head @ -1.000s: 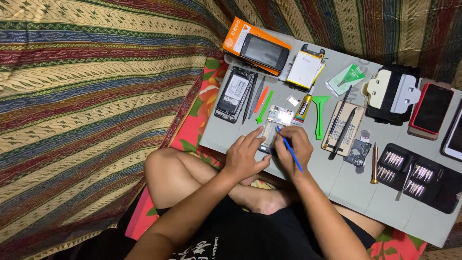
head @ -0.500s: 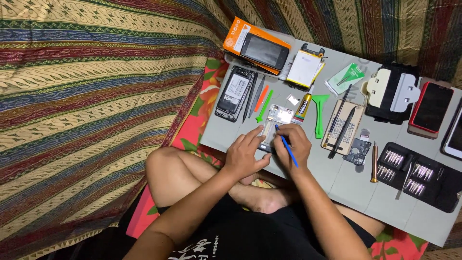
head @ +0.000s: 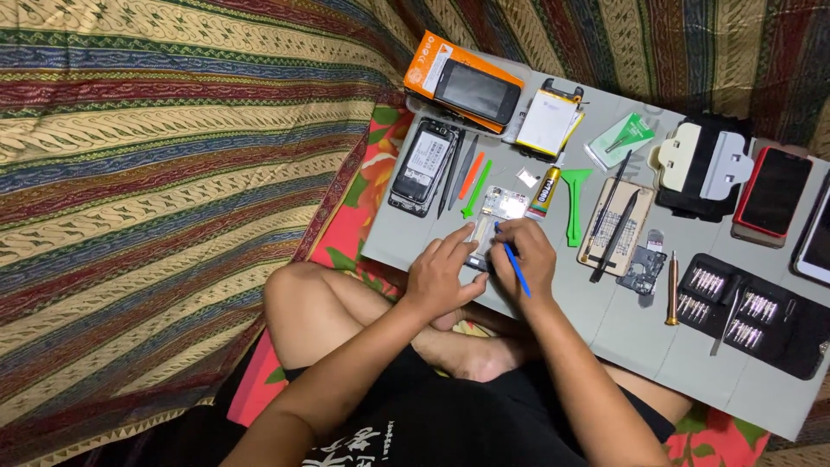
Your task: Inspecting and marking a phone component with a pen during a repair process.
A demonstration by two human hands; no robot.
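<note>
Two hands on one opened phone, with the fix only partly done as far as we can judge.

Going left to right, we see our left hand [head: 443, 278] spread flat with its fingers pressing down on the opened phone [head: 494, 216], which lies on the grey mat [head: 622, 337] right in front of us. The phone sits under and between both hands, with its back off and its insides showing at the far end. Our right hand [head: 526, 259] is curled tight around a thin blue tool [head: 513, 264], and the tip touches the phone. We think the opening part is done, but nothing looks put back yet. Further right lie a green pry tool [head: 574, 201], a small screwdriver [head: 672, 290] and a black bit case [head: 750, 313], all well apart from our hands.
</note>
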